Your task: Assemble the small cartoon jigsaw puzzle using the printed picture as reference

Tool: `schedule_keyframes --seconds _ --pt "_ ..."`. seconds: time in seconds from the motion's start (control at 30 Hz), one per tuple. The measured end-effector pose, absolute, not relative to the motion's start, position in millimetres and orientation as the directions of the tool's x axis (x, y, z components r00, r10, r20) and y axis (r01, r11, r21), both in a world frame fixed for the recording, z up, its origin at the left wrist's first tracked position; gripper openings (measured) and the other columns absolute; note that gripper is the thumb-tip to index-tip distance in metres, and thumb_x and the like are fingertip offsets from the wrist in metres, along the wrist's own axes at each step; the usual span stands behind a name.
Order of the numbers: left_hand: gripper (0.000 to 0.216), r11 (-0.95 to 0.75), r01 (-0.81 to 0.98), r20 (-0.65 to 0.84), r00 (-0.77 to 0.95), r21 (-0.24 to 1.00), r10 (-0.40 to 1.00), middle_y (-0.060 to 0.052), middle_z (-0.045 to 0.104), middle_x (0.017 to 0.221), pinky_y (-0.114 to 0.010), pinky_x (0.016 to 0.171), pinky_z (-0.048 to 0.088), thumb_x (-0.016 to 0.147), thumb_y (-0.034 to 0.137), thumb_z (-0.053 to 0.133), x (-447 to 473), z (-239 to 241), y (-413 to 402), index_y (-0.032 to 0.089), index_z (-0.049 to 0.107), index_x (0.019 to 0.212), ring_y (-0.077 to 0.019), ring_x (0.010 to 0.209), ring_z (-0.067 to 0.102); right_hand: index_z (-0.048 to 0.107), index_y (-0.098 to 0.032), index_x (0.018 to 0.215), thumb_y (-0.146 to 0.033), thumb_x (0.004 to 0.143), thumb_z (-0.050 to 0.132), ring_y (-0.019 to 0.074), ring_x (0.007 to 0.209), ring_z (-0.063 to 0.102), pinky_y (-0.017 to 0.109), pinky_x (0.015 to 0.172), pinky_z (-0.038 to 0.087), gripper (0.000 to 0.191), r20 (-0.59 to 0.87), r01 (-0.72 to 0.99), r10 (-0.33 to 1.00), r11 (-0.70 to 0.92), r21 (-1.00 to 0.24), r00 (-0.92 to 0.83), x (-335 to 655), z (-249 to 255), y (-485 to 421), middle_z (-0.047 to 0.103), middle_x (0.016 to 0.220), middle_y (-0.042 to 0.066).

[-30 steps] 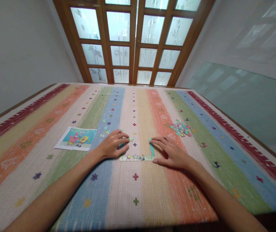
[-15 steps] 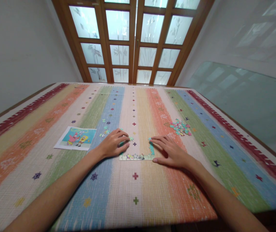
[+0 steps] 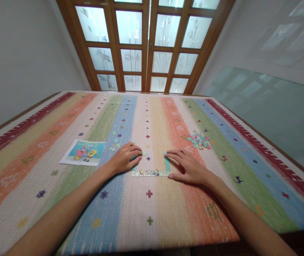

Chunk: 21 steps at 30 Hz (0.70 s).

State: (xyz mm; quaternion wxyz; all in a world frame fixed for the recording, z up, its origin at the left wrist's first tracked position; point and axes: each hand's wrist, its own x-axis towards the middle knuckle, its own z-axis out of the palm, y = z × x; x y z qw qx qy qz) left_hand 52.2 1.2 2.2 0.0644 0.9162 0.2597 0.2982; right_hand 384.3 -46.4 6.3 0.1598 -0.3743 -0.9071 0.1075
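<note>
**Left hand point(image 3: 125, 157) shifted slightly: its thumb has drawn up from the strip point(image 3: 150, 173) since a second ago, baring more of the left column point(image 3: 134, 168); right hand point(image 3: 190, 166) practically unmoved.**

Joined jigsaw pieces lie flat on the cloth point(image 3: 149, 209) between the two hands. The strip forms the near edge; the left column and the right column point(image 3: 167, 164) rise from its ends, leaving the far side open. Left hand: curled over the left column, fingertips touching a green piece point(image 3: 144, 153) that projects inward, thumb apart from the fingers. Whether the piece is pinched or merely pressed cannot be told, since the hand covers its outer part. Right hand: fingers and thumb apart, fingertips at the top of the right column, thumb beside the strip's right end. This spread seems suited to steadying that corner, with the light joints at risk of slipping if pushed.

Stock is kept clear of the joined part. A few loose pieces point(image 3: 116, 140) lie just beyond the left hand, presumably for easy reach; the larger pile point(image 3: 199, 140) sits past the right hand, heaped and overlapping. The picture point(image 3: 88, 152) lies face up to the left of the left hand, uncovered, probably so that it can be consulted at a glance.
</note>
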Motion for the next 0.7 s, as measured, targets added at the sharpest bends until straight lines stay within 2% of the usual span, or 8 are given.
schedule_keyframes --seconds 0.3,0.57,0.7 --pt "0.018 -0.847 0.438 0.511 0.677 0.3 0.53 -0.006 0.076 0.1 -0.041 0.086 0.052 0.099 0.021 0.054 50.2 -0.5 2.8 0.02 0.071 0.102 -0.0215 0.092 0.062 0.047 -0.024 0.151 -0.062 0.093 0.062 0.0346 0.13 0.049 0.057 0.109 0.044 0.071 0.202 0.65 0.716 0.694 -0.311 -0.668 384.5 5.9 -46.5 0.056 0.145 0.014" --pt "0.015 -0.766 0.503 0.467 0.607 0.4 0.643 -0.006 0.067 0.091 -0.036 0.076 0.053 0.095 0.024 0.06 47.8 -2.5 0.2 0.018 0.066 0.108 -0.021 0.086 0.061 0.048 -0.024 0.15 -0.062 0.093 0.062 0.0347 0.13 0.05 0.058 0.109 0.044 0.07 0.19 0.647 0.718 0.69 -0.324 -0.67 384.3 7.8 -46.4 0.056 0.145 0.015" --pt "0.014 -0.78 0.473 0.489 0.608 0.409 0.625 -0.006 0.07 0.094 -0.039 0.082 0.053 0.095 0.023 0.06 48.9 -1.4 0.2 0.02 0.065 0.108 -0.0216 0.089 0.062 0.048 -0.024 0.15 -0.061 0.092 0.063 0.0348 0.131 0.049 0.058 0.11 0.042 0.07 0.191 0.648 0.717 0.691 -0.319 -0.671 384.0 7.9 -46.2 0.056 0.145 0.015"
